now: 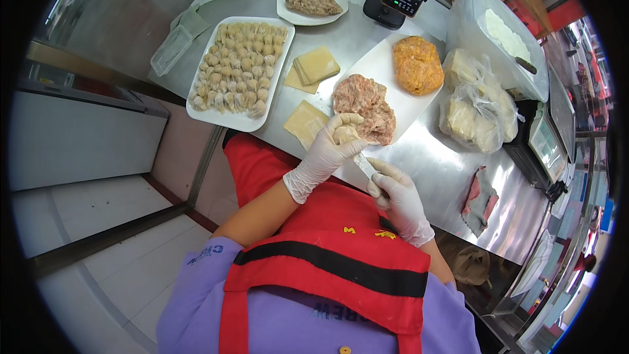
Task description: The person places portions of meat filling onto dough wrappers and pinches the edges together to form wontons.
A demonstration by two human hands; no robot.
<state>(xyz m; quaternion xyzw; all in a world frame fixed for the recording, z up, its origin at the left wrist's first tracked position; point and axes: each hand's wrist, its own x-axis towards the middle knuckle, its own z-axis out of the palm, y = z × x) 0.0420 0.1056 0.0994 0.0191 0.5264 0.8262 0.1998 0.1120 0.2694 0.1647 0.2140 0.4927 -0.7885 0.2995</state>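
My gloved left hand (330,150) curls around a folded dough wrapper (345,133), just in front of the pink minced meat (366,105). In my gloved right hand (395,189) is a flat, pale spatula (364,165), its far end close to the left fingertips. The minced meat lies on a white tray (408,113) beside a mound of orange filling (418,65). To the left of my hands sit square dough wrappers (305,119), with a thicker stack of wrappers (317,65) beyond. Rows of folded wontons (236,69) fill much of another white tray (277,78).
At the back, a white plate (314,19) bears two portions of dark filling. A phone on a stand (385,10) is near it. On the right are bagged dough wrappers (479,103), a flour tub (462,24), a scale (545,142) and a cloth (480,204).
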